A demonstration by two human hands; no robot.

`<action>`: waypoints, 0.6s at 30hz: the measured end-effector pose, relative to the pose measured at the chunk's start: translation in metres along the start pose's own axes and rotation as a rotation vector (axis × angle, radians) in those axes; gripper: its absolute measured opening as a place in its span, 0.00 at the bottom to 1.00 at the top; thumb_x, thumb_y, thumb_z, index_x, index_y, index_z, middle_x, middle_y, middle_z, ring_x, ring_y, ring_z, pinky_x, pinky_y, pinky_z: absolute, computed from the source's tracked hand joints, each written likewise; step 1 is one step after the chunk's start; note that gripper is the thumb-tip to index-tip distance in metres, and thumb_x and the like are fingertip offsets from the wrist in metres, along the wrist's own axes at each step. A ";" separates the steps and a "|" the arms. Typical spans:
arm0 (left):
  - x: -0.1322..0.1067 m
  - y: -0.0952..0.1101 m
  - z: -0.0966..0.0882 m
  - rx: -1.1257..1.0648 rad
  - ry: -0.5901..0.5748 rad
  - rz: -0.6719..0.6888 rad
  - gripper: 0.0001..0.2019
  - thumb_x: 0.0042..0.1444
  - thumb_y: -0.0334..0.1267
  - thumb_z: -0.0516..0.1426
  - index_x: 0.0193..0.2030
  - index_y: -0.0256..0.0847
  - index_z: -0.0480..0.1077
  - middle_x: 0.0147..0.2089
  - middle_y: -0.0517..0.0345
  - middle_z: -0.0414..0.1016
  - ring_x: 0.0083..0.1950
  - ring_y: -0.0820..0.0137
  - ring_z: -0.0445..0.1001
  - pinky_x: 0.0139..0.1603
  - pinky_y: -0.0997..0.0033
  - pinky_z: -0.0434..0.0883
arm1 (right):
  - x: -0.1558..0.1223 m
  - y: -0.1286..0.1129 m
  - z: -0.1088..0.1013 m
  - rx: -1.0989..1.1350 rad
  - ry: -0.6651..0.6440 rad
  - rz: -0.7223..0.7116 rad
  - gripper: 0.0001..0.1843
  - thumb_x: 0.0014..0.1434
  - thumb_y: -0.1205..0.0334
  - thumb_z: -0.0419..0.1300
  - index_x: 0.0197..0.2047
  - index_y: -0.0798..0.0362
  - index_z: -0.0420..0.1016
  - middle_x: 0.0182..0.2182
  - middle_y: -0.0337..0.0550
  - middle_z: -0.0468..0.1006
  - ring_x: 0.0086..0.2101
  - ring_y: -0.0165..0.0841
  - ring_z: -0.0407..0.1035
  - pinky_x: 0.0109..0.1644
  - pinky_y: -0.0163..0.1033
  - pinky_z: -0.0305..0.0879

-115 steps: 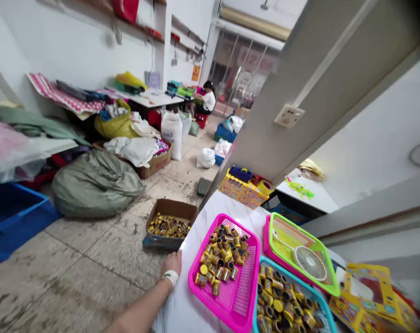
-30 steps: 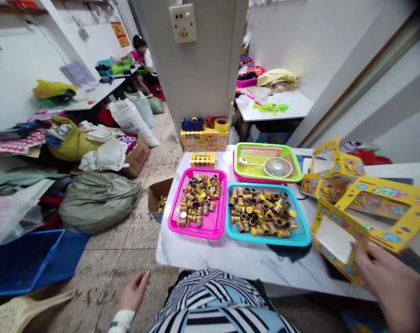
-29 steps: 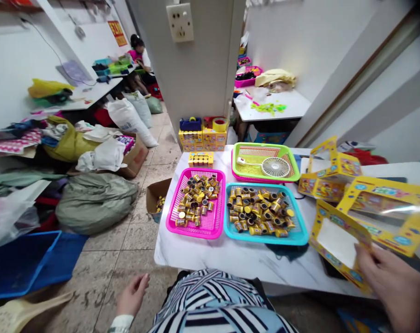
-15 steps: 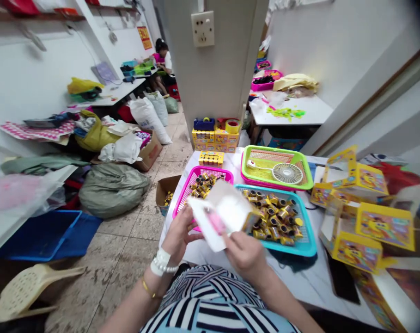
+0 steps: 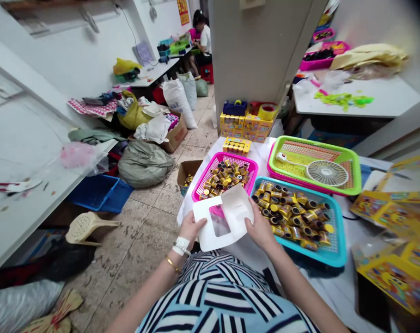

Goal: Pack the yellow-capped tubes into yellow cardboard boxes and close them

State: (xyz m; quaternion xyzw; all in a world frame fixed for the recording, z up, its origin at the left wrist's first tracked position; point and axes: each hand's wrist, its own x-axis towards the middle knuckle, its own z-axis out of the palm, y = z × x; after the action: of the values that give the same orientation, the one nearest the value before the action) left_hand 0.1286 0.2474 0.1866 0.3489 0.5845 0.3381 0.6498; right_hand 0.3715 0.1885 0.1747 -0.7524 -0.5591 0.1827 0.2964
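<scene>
Windowed carton blank (image 5: pixel 234 210): where is it?

Held up over the front edge of the pink basket (image 5: pixel 230 158), long axis running left to right.

And the fingers?

Closed on its edges from both sides: Left hand (image 5: pixel 195 230) and right hand (image 5: pixel 260 228). The right is nearer the cyan tray (image 5: pixel 338 231) of yellow-and-black canisters (image 5: pixel 289 212).

A small packing workshop: trays (image 5: pixel 336 231) of canisters (image 5: pixel 289 212) on a marble table (image 5: pixel 348 277), sacks (image 5: pixel 143 164) on the tiled floor (image 5: pixel 150 231) at left, stacked boxes (image 5: pixel 232 125) by the pillar (image 5: pixel 261 55).
</scene>
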 end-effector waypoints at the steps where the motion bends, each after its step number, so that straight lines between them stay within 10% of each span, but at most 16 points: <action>1: 0.003 -0.012 -0.002 0.036 0.101 0.016 0.37 0.41 0.41 0.69 0.58 0.33 0.64 0.47 0.42 0.78 0.40 0.63 0.79 0.44 0.62 0.76 | 0.003 0.002 0.002 0.020 -0.011 0.035 0.38 0.56 0.67 0.49 0.71 0.52 0.50 0.49 0.49 0.78 0.41 0.43 0.76 0.46 0.46 0.72; 5: 0.008 -0.047 -0.004 0.069 0.252 -0.049 0.36 0.55 0.49 0.61 0.65 0.34 0.55 0.55 0.37 0.74 0.43 0.66 0.79 0.43 0.67 0.76 | -0.003 -0.010 0.012 0.042 -0.056 0.008 0.37 0.54 0.71 0.46 0.68 0.54 0.56 0.44 0.47 0.81 0.37 0.40 0.77 0.44 0.42 0.72; 11: -0.004 -0.041 0.000 -0.149 0.012 -0.055 0.43 0.59 0.69 0.35 0.67 0.38 0.58 0.58 0.41 0.74 0.53 0.59 0.76 0.51 0.60 0.76 | -0.031 -0.055 0.037 0.189 -0.173 -0.083 0.39 0.51 0.76 0.46 0.67 0.56 0.58 0.43 0.49 0.81 0.37 0.39 0.77 0.42 0.40 0.73; 18: 0.002 -0.037 -0.059 -0.185 -0.171 -0.124 0.42 0.45 0.71 0.57 0.54 0.35 0.71 0.54 0.38 0.76 0.56 0.49 0.74 0.58 0.52 0.72 | -0.025 -0.078 0.038 0.288 -0.398 -0.116 0.43 0.44 0.79 0.48 0.66 0.54 0.59 0.44 0.47 0.81 0.39 0.40 0.76 0.46 0.42 0.72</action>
State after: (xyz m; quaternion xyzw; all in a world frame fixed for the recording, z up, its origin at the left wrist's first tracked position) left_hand 0.0710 0.2334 0.1495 0.2782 0.5138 0.3185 0.7464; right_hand 0.2835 0.1892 0.1946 -0.6184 -0.6168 0.3876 0.2948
